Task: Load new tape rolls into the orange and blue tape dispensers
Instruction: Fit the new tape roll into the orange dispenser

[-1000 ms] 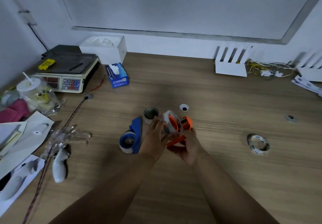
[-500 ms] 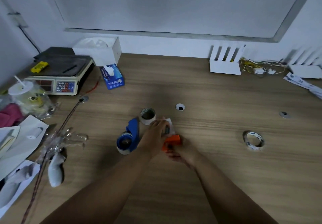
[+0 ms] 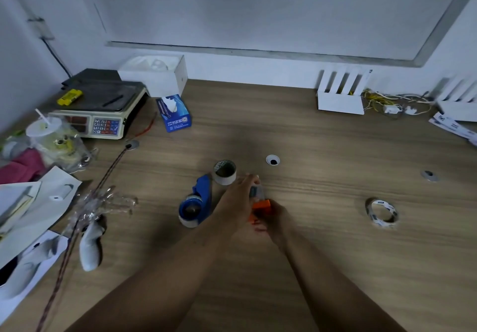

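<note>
Both hands meet over the orange tape dispenser (image 3: 261,207) low on the wooden desk (image 3: 322,241). My left hand (image 3: 236,201) covers its top, fingers wrapped on the tape roll (image 3: 255,191) in it, of which only a grey-white sliver shows. My right hand (image 3: 277,218) grips the dispenser's orange body from the right. The blue tape dispenser (image 3: 197,202) lies on the desk just left of my left hand, with a roll in its round end. A loose tape roll (image 3: 224,172) stands behind it.
A thin empty tape ring (image 3: 381,212) lies to the right. A weighing scale (image 3: 99,113), tissue pack (image 3: 173,112), white box (image 3: 154,74), cup in a bag (image 3: 51,138), papers and a braided cable (image 3: 77,218) crowd the left. White racks (image 3: 340,92) and wires stand at the back right.
The orange dispenser was held up with its roll visible; both hands have lowered it to the desk, and my left hand now covers the roll from above.
</note>
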